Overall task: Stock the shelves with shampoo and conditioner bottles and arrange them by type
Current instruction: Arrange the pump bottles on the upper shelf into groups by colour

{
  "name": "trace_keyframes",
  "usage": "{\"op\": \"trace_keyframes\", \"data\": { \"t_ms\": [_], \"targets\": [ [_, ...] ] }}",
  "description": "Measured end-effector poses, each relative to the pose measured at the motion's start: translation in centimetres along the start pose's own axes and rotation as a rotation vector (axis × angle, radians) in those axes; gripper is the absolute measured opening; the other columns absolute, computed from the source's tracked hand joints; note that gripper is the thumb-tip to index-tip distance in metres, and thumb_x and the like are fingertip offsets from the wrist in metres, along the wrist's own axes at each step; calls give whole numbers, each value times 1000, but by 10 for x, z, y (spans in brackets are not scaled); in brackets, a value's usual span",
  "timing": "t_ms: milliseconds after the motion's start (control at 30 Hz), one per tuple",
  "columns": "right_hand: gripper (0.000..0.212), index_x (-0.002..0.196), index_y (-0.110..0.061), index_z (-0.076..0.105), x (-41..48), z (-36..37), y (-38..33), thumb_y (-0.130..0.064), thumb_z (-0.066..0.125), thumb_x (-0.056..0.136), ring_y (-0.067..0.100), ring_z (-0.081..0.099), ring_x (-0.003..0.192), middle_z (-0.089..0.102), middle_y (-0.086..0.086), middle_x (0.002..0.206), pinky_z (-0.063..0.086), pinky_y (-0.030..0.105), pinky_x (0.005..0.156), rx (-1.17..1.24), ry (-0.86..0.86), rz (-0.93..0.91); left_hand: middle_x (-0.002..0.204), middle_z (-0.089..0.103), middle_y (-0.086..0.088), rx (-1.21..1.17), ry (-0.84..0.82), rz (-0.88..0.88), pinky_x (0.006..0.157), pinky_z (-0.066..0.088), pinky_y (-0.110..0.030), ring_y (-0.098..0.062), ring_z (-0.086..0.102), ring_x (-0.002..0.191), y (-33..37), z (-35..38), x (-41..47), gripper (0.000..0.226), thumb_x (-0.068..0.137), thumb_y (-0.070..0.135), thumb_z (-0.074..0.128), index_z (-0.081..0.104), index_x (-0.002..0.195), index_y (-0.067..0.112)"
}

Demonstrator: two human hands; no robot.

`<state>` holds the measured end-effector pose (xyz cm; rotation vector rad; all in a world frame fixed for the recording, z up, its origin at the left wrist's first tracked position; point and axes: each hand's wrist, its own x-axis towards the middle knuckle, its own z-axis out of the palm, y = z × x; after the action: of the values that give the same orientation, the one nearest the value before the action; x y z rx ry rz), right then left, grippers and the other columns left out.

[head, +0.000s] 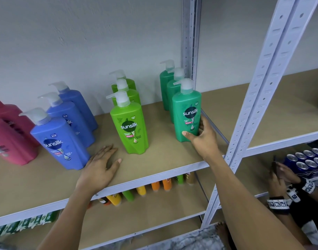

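Rear wall (pixel 82 42): plain, pale grey-white, slightly textured finish. Against it stands a pale metal shelving unit (pixel 280 144) with a perforated front upright (pixel 259 98) and a matching rear upright (pixel 189 42). Upper shelf board (pixel 163 159): brown fibreboard behind a white front rail (pixel 154 178). A second bay adjoins on the right, with a like board (pixel 289 105) at the same level. Lower shelf (pixel 154 210) of the same make sits beneath. Lighting is even and diffuse, shadows soft. Mottled grey surface (pixel 199 239) at the bottom edge: floor or cloth, cannot tell.
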<state>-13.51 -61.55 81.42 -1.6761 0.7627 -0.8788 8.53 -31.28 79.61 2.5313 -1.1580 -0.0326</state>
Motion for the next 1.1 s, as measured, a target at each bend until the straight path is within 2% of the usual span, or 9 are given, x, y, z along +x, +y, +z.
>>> {"op": "trace_keyframes", "data": {
  "t_ms": [200,300,400,467,600,700,833,933,1100],
  "targets": [
    [70,134,-32,48,-4,4,-1,-26,85,76,12,61,116,62,-10,127,55,34,95,-168,18,-14,163,30,9,31,-13,-10,125,18,-38,-8,18,153,3,-1,-3,83,85,76,20,41,152,31],
    [70,137,-17,47,-22,11,0,-38,79,77,26,56,119,58,4,129,52,41,95,-489,45,-7,163,31,8,50,6,-22,125,17,-38,-8,19,152,6,-2,-9,83,85,75,18,41,152,31],
    [76,139,-4,48,-65,20,2,-58,52,86,36,46,133,52,17,140,36,51,112,-864,39,-53,163,29,11,75,27,-30,125,13,-36,-6,17,152,12,0,-17,82,85,73,15,40,152,33],
    [77,135,-10,57,-95,28,2,-65,32,87,38,39,141,51,18,145,25,56,118,-965,8,-142,164,27,12,90,28,-32,125,11,-36,-6,15,153,15,1,-24,82,86,72,13,38,153,32],
    [70,143,-25,52,-141,51,-8,-66,32,90,32,26,150,43,7,155,12,61,121,-996,-210,-304,163,33,8,185,94,17,124,18,-41,-13,24,152,21,4,-44,74,94,65,14,41,152,29],
    [67,146,-23,47,-174,78,-17,-64,40,93,35,20,152,37,8,159,22,58,121,-963,-270,-345,156,45,2,199,170,119,118,27,-43,-20,37,146,18,5,-65,64,99,58,25,50,147,23],
    [56,142,-14,52,-224,114,-12,-45,55,95,37,34,145,37,15,157,36,52,115,-852,-184,-387,165,28,1,195,135,293,121,21,-48,-22,25,152,-11,7,-109,68,98,55,41,34,156,21],
    [56,140,-12,53,-262,148,8,-41,58,93,35,51,127,52,15,142,48,48,101,-798,-227,-277,168,15,-2,186,86,421,122,18,-54,-25,12,156,-43,11,-148,64,98,46,50,37,155,21],
    [69,157,-20,31,-295,200,44,-51,52,99,32,35,144,34,9,160,37,44,113,-890,-637,63,166,19,4,49,-328,257,121,21,-54,-22,18,153,-133,48,-205,64,100,59,26,37,153,25]
  ]
}}
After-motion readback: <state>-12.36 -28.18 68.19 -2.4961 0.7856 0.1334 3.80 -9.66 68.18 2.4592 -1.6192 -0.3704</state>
